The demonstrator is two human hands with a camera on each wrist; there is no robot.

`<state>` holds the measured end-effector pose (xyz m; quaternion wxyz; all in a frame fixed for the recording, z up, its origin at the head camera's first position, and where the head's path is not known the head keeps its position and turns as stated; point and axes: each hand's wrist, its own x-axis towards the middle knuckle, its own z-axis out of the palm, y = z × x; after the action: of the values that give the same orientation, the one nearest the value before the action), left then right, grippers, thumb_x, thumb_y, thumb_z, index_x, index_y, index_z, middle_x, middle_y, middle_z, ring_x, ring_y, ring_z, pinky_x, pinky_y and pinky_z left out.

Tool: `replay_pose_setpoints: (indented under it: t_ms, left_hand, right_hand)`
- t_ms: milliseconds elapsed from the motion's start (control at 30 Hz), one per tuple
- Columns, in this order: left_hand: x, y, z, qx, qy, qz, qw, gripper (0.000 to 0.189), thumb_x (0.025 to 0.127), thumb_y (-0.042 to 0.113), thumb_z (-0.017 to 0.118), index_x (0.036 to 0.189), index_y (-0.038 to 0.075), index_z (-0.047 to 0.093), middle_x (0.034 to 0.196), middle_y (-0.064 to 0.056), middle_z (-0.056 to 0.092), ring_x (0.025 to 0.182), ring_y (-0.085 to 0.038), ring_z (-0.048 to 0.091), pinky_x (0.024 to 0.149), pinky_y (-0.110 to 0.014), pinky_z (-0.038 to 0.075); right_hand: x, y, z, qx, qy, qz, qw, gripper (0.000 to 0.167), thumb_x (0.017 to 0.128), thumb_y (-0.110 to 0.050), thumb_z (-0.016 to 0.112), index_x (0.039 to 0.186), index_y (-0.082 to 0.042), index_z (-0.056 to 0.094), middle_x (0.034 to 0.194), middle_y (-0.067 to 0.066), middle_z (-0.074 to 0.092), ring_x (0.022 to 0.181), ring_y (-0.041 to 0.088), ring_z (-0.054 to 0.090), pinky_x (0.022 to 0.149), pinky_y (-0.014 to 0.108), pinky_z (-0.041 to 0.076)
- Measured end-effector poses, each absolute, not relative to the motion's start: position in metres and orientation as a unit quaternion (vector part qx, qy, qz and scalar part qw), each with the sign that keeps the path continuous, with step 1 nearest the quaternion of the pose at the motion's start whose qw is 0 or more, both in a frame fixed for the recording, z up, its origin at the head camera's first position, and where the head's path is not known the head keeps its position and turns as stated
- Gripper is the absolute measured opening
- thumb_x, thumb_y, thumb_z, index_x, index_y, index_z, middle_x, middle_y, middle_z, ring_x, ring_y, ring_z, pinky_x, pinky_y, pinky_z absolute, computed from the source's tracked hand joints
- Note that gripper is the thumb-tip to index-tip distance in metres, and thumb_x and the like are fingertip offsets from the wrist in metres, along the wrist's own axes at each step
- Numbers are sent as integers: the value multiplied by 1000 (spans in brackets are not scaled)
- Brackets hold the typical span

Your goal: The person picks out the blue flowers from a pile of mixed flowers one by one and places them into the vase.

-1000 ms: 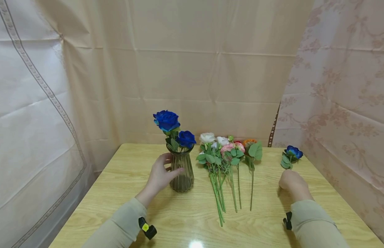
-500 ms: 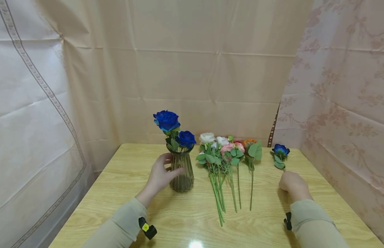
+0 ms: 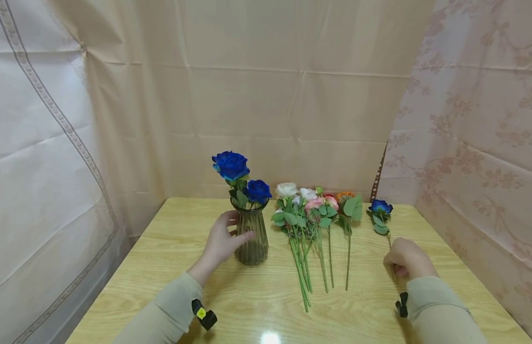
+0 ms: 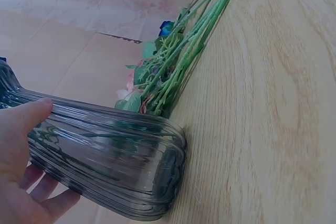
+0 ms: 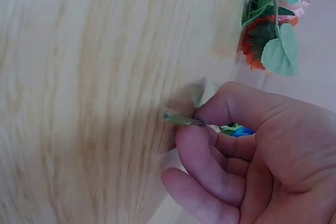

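A ribbed, smoky glass vase [image 3: 255, 246] stands upright on the wooden table, with two blue roses [image 3: 230, 165] in it. My left hand [image 3: 220, 244] holds the vase from its left side, thumb at the front and fingers behind, which the left wrist view also shows. At the right, my right hand [image 3: 409, 260] pinches a single blue rose [image 3: 380, 207] by its stem between thumb and forefinger. The cut end of that stem [image 5: 178, 119] pokes out past the fingertips in the right wrist view. Most of the stem is hidden behind the hand.
Between the hands lie several artificial flowers: white ones [image 3: 287, 190], pink ones [image 3: 314, 204] and an orange one [image 3: 345, 197], their green stems [image 3: 301, 272] toward me. A beige curtain [image 3: 270, 105] hangs behind the table [image 3: 163, 258], and a patterned one [image 3: 476, 143] at the right.
The blue rose in my right hand has swung left, and more of its stem now shows above the fingers. My left hand and the vase have stayed in place.
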<state>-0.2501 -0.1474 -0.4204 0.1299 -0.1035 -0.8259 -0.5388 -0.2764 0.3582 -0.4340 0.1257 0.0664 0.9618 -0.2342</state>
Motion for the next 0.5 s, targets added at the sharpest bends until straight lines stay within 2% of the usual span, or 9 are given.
replay_pose_setpoints:
  t_ms: [200, 500]
  left_hand:
    - [-249, -147, -419, -104, -825, -541, 127, 66, 85, 26, 87, 138, 8, 54, 134, -9, 57, 120, -31, 56, 95, -50, 55]
    - [-249, -147, -420, -107, -823, -541, 133, 65, 84, 26, 87, 137, 8, 55, 132, -9, 58, 119, -31, 57, 94, -50, 56]
  right_hand:
    - [-275, 359, -433, 77, 946, -280, 144, 11, 76, -2, 64, 67, -1, 60, 59, 13, 60, 53, 24, 62, 48, 36, 56]
    - [-275, 362, -435, 76, 928, -323, 167, 18, 91, -7, 63, 77, 4, 63, 67, 14, 66, 59, 24, 68, 57, 40, 61]
